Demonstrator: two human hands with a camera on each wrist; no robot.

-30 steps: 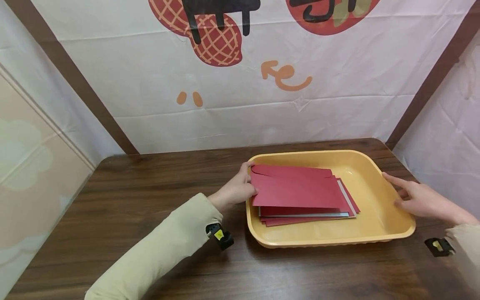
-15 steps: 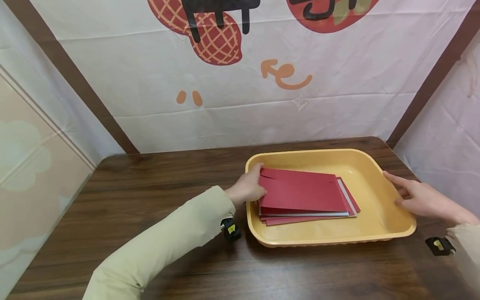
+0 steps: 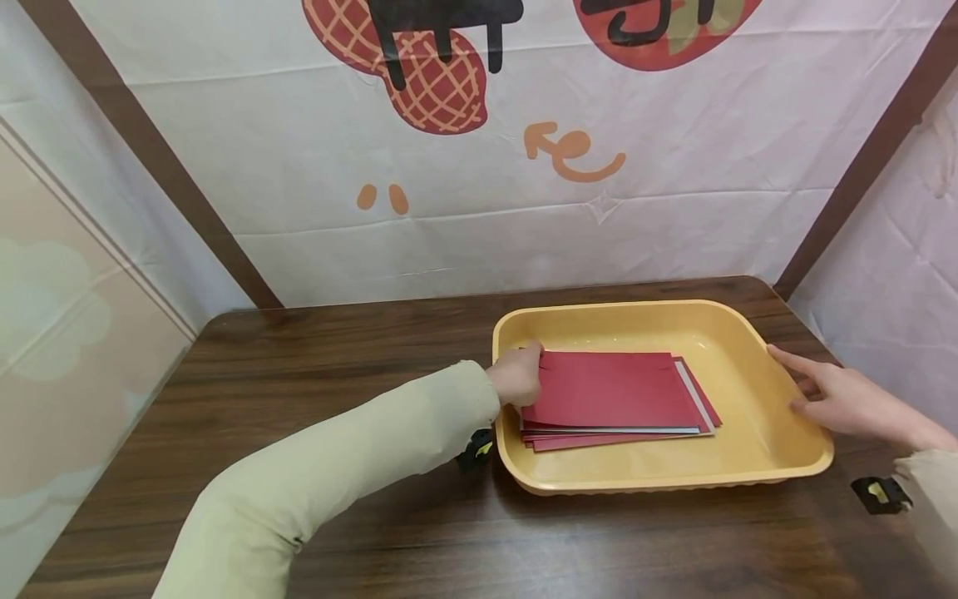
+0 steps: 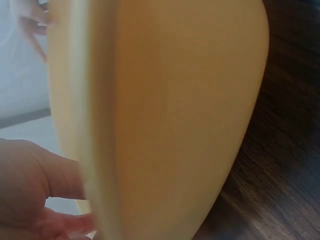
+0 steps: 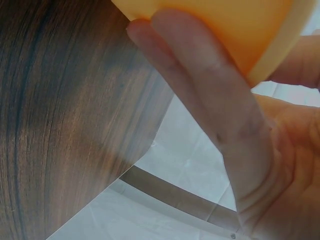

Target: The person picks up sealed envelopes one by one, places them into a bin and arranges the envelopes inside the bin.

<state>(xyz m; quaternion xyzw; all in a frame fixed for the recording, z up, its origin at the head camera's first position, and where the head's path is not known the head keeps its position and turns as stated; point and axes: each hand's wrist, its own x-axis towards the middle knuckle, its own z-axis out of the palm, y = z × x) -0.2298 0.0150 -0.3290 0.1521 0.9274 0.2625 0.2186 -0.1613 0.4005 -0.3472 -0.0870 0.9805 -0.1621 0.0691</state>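
A stack of red envelopes (image 3: 606,387) lies toward the left inside a yellow plastic tray (image 3: 748,482). Pale edges show between the red ones. My left hand (image 3: 518,377) reaches over the tray's left wall and holds the top envelope by its left end, its fingertips partly hidden. In the left wrist view, the thumb and a finger of the left hand (image 4: 30,190) show beyond the tray wall (image 4: 175,115). At the right end, my right hand (image 3: 846,399) grips the tray rim. The right wrist view shows its fingers (image 5: 205,70) against the outside wall and the thumb across the rim.
A dark wood-grain table (image 3: 359,349) carries the tray near its back right corner. Behind it hangs a white printed cloth (image 3: 486,241), with further cloth at both sides. A small black wrist device (image 3: 475,449) sits beside the tray's left wall.
My left hand has moved right and down into the tray, and the top envelope, earlier raised and jutting left, now lies lower, more in line with the stack. The right hand stays put.
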